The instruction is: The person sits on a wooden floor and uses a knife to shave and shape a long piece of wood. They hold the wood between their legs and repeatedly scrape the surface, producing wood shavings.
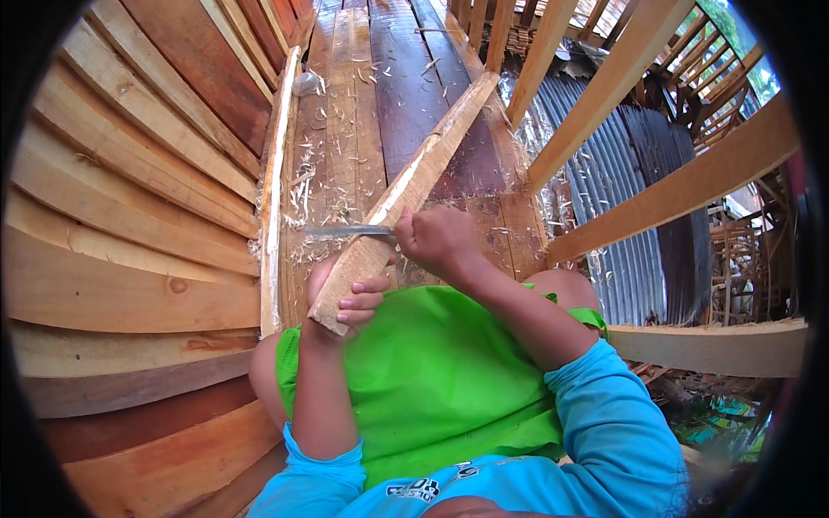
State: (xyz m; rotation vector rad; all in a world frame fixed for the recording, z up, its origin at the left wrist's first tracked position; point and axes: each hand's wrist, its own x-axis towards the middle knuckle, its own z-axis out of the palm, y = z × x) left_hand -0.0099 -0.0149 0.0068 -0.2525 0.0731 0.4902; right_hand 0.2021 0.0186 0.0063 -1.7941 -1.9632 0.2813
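Observation:
A long wooden batten slants from near my lap up to the far right, with a pale freshly cut strip along its upper edge. My left hand wraps round its near end from below, fingers curled over the side. In my right hand is the handle of a knife, the handle mostly hidden by the fist. The blade points left and lies across the batten just beyond my left hand. Green cloth covers my lap beneath both forearms.
Curled shavings litter the plank floor. A second pale-edged batten runs along the plank wall at left. Slanting wooden railing posts stand at right, with corrugated metal sheets below them. A small greyish object lies at far left.

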